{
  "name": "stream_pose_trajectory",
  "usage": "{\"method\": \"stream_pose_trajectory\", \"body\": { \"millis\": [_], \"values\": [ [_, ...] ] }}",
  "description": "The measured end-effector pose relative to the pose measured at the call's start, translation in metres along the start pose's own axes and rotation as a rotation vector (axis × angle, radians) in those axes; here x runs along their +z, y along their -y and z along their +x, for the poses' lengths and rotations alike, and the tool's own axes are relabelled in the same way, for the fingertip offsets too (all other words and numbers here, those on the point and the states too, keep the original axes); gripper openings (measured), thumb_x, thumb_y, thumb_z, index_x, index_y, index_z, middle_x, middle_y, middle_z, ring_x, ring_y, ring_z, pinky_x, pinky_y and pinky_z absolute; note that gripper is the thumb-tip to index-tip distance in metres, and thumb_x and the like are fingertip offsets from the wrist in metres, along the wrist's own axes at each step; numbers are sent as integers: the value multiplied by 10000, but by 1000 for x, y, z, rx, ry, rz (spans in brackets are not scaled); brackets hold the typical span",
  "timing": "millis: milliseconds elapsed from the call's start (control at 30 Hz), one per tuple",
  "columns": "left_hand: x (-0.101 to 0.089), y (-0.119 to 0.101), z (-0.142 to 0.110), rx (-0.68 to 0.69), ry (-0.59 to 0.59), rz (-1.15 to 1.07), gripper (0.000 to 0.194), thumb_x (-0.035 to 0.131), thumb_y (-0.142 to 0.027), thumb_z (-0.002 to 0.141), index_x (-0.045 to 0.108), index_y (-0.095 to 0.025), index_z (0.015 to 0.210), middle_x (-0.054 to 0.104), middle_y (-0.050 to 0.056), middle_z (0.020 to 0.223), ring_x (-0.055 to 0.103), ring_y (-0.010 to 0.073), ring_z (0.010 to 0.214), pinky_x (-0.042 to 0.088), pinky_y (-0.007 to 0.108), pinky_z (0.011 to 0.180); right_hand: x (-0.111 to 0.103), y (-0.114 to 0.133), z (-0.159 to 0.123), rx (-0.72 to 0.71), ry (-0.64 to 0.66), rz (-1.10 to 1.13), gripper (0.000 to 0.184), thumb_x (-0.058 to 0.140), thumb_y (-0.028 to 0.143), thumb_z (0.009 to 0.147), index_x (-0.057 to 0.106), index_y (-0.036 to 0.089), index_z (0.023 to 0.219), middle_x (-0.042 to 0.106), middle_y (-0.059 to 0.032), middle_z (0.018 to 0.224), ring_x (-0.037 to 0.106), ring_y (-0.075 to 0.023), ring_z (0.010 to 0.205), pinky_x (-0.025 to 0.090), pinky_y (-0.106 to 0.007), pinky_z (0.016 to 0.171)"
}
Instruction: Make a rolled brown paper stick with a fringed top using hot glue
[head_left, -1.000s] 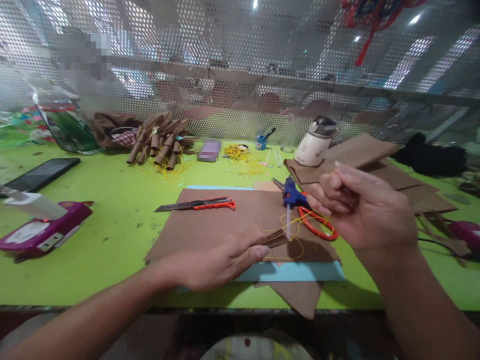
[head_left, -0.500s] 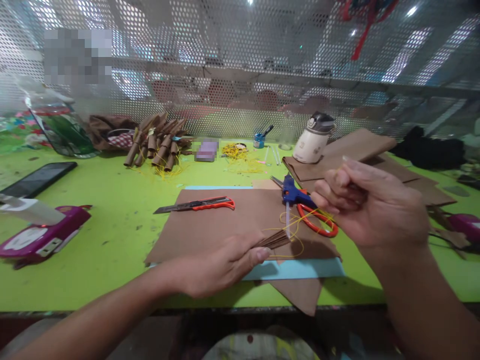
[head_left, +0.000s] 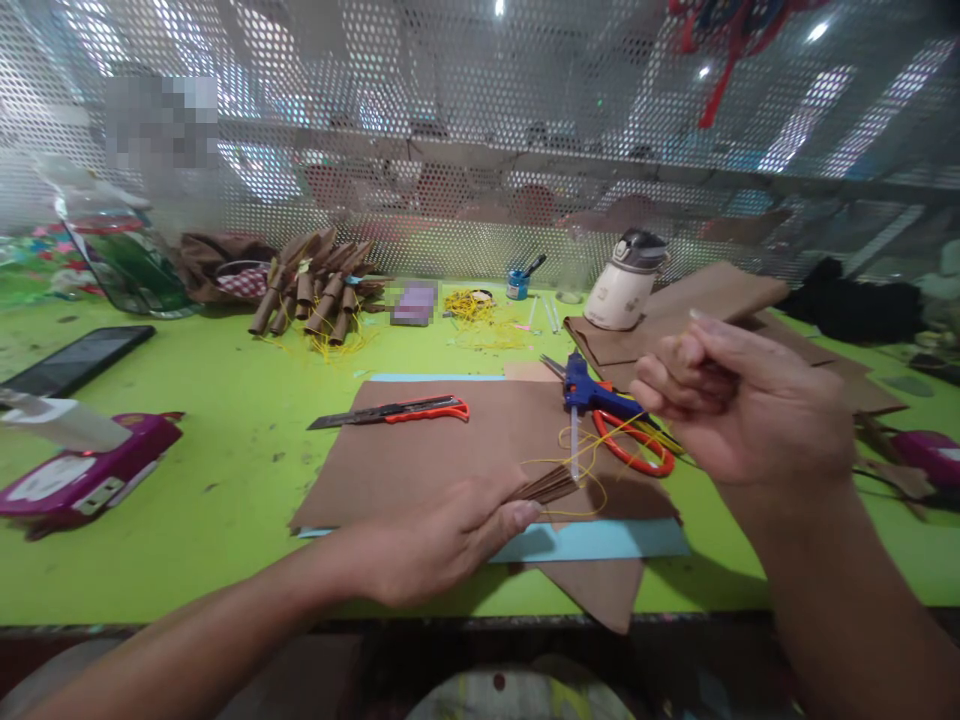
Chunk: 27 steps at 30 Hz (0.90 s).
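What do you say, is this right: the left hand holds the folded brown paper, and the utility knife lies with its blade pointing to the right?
Not quite: the head view shows the utility knife with its blade pointing to the left. The left hand does hold the folded brown paper.

The single view is taken from a head-mounted camera, above and behind the near edge of the table (head_left: 225, 480). The camera faces forward and is pitched down. The forearms enter at the lower left and lower right corners, close to the lens; the left hand (head_left: 442, 535) and right hand (head_left: 772, 415) are at short range. The sheet (head_left: 427, 455) occupies the middle of the frame. The mesh (head_left: 450, 90) spans the upper part, behind the table. Coverage extends below the table's near edge.
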<state>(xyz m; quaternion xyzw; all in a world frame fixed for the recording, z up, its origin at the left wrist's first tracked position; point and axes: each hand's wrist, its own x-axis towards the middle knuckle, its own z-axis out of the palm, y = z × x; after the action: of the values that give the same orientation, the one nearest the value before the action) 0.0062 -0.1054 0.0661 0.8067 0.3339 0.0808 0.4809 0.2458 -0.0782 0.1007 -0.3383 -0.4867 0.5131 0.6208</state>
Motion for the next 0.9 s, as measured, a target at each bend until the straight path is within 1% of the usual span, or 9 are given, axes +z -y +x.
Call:
{"method": "stream_pose_trajectory", "body": {
  "millis": [167, 300, 400, 467, 567, 667, 733, 800, 900],
  "values": [
    [1, 3, 1, 43, 9, -30, 415, 267, -424, 981, 462, -231, 1293, 561, 55, 1212, 493, 187, 1076, 331, 303, 967, -16, 10, 11, -59, -70, 45, 339, 472, 207, 861, 503, 200, 523, 199, 47, 489, 163, -98, 443, 291, -257, 420],
    [-2, 1, 3, 65, -49, -50, 357, 302, -397, 981, 488, -236, 1240, 571, 40, 1131, 494, 164, 1025, 360, 283, 924, -24, 12, 18, -28, -42, 52, 338, 493, 247, 860, 490, 209, 524, 209, 45, 481, 160, -103, 440, 295, -269, 414],
    [-6, 5, 5, 38, -40, -140, 309, 349, -434, 963, 523, -213, 1090, 527, -2, 836, 489, 119, 766, 416, 227, 710, -25, 6, 23, -12, -46, 96, 321, 509, 245, 851, 502, 205, 533, 221, 48, 484, 191, -94, 432, 322, -262, 430],
    [-7, 12, 9, 3, 4, -289, 314, 365, -471, 948, 504, -190, 953, 404, -45, 673, 394, 86, 572, 363, 194, 526, -23, -3, 27, 15, -30, 126, 287, 540, 237, 828, 517, 196, 545, 252, 52, 490, 256, -85, 434, 363, -252, 459],
    [-10, 22, 16, 15, -12, -596, 270, 414, -446, 936, 442, -187, 868, 373, -65, 611, 387, 64, 469, 270, 175, 416, -20, -23, 35, 93, 29, 48, 253, 593, 295, 771, 534, 186, 550, 434, 21, 541, 478, -114, 542, 468, -291, 587],
    [-16, 27, 22, 31, -139, -927, 179, 425, -343, 937, 436, -185, 852, 488, -32, 624, 530, 110, 493, 393, 209, 452, -26, -43, 45, 41, 25, -398, 204, 619, 361, 722, 619, 175, 637, 642, -52, 742, 613, -211, 774, 498, -385, 754],
    [-22, 28, 26, 59, -318, -1055, 121, 419, -253, 931, 467, -164, 864, 566, 12, 664, 615, 158, 571, 484, 267, 531, -33, -52, 51, -79, -73, -715, 166, 654, 327, 682, 672, 164, 708, 677, -67, 811, 612, -234, 823, 475, -404, 807],
    [-29, 28, 28, 85, -482, -1150, 125, 412, -199, 928, 489, -143, 847, 619, 52, 693, 669, 203, 662, 538, 336, 639, -39, -56, 53, -232, -185, -936, 142, 643, 290, 694, 693, 164, 734, 677, -69, 831, 604, -224, 805, 465, -378, 789],
    [-37, 32, 31, 65, -696, -1254, 162, 397, -163, 929, 504, -126, 813, 661, 93, 699, 694, 229, 720, 555, 384, 716, -32, -54, 45, -446, -269, -1106, 174, 589, 295, 776, 680, 173, 691, 655, -56, 769, 581, -183, 689, 450, -316, 666]
  ]
}}
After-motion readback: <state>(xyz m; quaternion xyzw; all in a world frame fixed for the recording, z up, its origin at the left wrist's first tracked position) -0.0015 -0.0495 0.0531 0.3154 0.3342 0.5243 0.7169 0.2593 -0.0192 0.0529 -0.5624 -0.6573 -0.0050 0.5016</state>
